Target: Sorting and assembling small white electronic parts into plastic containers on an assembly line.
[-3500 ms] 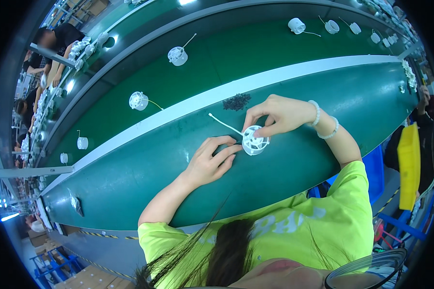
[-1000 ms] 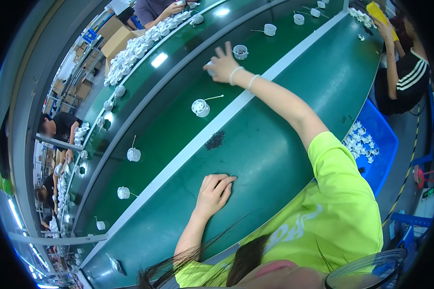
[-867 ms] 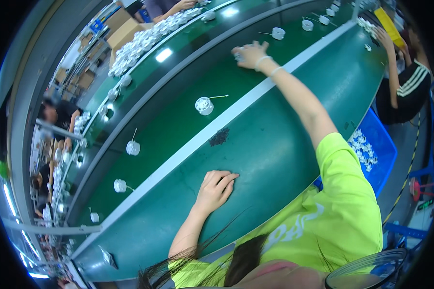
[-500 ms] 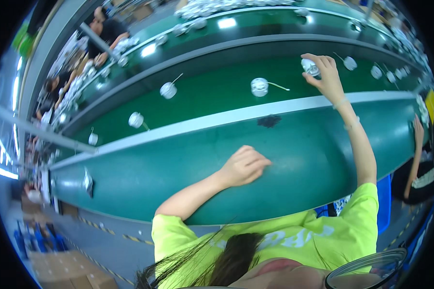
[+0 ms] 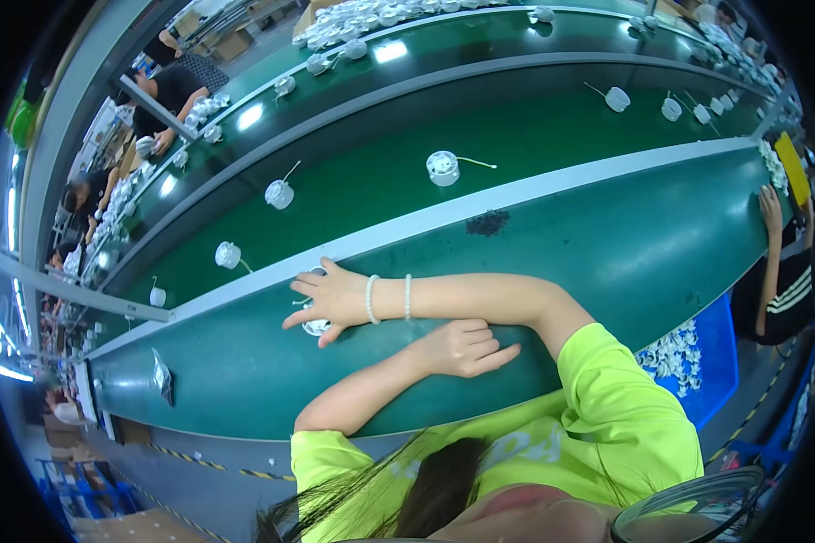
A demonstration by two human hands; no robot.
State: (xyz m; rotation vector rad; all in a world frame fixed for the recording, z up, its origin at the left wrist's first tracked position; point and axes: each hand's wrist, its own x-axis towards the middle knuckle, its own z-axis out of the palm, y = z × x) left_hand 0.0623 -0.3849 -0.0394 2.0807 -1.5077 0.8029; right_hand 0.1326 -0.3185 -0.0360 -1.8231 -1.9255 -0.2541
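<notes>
Closest in, a yellow-green shirt, and just right of it a blue bin loaded with small white parts. Here's the left hand, down on the green table, closed in a loose fist with one finger poking out to the right. And the right arm crosses just beyond it, two pale bracelets at the wrist! The right hand spreads its fingers over a white round part, mostly covered near the table's far edge; whether it's gripping, I can't tell. Off left, a silvery packet; farther up, dark bits in a pile. Past the pale rail, the green belt carries white cups with thin tails, well spaced, and way back there's a heap of white pieces
</notes>
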